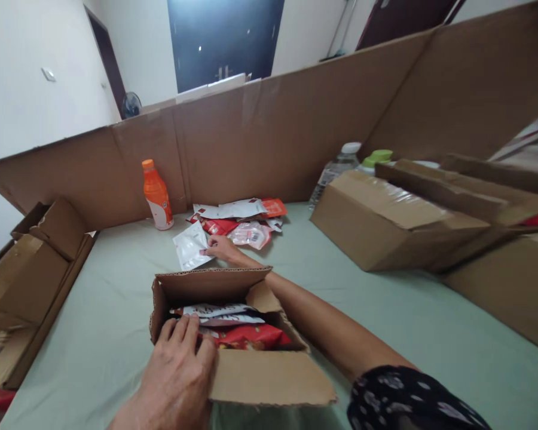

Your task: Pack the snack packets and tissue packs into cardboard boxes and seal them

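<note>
The right grip [224, 248] grasped the near right edge of a white packet [189, 248], pinched between thumb and fingers, with most of the packet reaching out to the left of that grip. The left grip [174, 361] lay over the near left side of an open cardboard box [210, 286], its fingers reaching inside; whether it was clenched on anything could not be told. Just beyond and right of those fingers, inside the box, white printed packets [224, 309] leaned behind a red packet [251, 338]. The box's near flap [269, 376] was folded outward, to the right of the left grip.

Just beyond the right grip lay a heap of packets [231, 209], white, red and orange, with a clear packet [253, 236] at its near side. An orange bottle [156, 194] stood upright, farther off and left of the right grip. Well to its right were closed-looking cartons [376, 239], with a clear bottle [334, 173] behind them. Pale green cloth [103, 298] spread beneath everything, and a cardboard panel [273, 143] rose beyond both grips.
</note>
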`<state>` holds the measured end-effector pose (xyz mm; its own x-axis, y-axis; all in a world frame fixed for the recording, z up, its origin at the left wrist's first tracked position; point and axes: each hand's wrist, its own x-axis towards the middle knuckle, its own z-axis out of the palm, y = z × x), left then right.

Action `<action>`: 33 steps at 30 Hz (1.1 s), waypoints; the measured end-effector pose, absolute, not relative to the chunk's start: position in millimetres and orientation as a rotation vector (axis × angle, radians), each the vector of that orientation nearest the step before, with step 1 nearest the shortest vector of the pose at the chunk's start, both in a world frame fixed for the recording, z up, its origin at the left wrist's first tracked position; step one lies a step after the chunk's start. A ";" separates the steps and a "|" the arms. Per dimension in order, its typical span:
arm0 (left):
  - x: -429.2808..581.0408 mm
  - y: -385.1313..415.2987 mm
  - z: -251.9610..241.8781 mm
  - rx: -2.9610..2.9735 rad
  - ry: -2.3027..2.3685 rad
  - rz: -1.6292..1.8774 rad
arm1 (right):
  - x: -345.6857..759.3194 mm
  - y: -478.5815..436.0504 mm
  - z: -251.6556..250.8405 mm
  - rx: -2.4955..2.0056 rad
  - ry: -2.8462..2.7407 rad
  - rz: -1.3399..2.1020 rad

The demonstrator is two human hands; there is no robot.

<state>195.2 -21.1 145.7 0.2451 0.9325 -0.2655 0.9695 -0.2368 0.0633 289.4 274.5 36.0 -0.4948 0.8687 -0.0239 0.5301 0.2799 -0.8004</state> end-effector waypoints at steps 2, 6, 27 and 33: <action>194.4 -23.2 143.2 2.321 1.794 -0.235 | 295.5 272.4 43.9 -1.268 -2.092 1.099; 193.6 -24.0 139.6 2.331 1.844 -0.186 | 318.4 268.3 58.7 -1.253 -2.045 1.145; 202.0 -26.1 152.4 2.373 1.869 -0.129 | 425.5 92.3 179.8 -0.263 -2.088 0.188; 201.0 -27.9 150.7 2.395 1.874 -0.136 | 366.6 127.5 138.2 -0.741 -2.914 0.458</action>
